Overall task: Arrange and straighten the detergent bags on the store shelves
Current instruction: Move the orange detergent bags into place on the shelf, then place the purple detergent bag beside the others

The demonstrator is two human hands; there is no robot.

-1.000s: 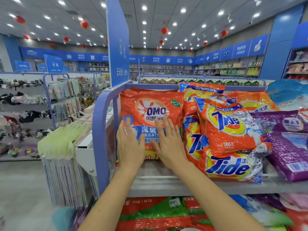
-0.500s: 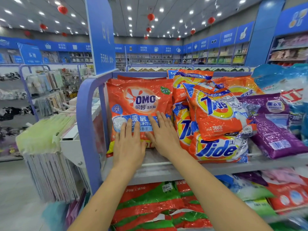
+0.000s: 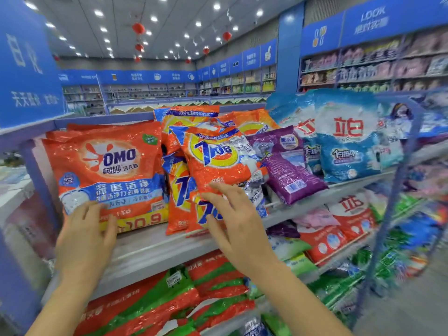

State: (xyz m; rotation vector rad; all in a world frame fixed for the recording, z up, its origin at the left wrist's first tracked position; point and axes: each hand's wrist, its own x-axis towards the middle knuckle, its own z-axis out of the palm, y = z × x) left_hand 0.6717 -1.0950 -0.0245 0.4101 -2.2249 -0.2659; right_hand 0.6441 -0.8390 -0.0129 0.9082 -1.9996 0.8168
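At the centre of the frame, on the upper shelf [image 3: 155, 248], the right hand [image 3: 238, 229] hung with fingers spread and loose, gripping nothing, its fingertips just at the lower edge of the tilted Tide bag [image 3: 215, 158]. That bag lay up and slightly left of the fingers, its long axis leaning from upper left to lower right across other Tide bags [image 3: 180, 190] standing behind and below it. The right hand was plainly the nearer one. The left hand [image 3: 86, 235], lower left, was also open, fingertips on or just off the bottom corner of the upright OMO bag [image 3: 109, 175]; the blur left me unsure of contact. To the right, a purple bag [image 3: 286, 166] slumped against the Tide pile, crowding that side, with pale blue bags [image 3: 346, 141] beyond. Straightening the Tide bag looked likely to need room from the purple one.
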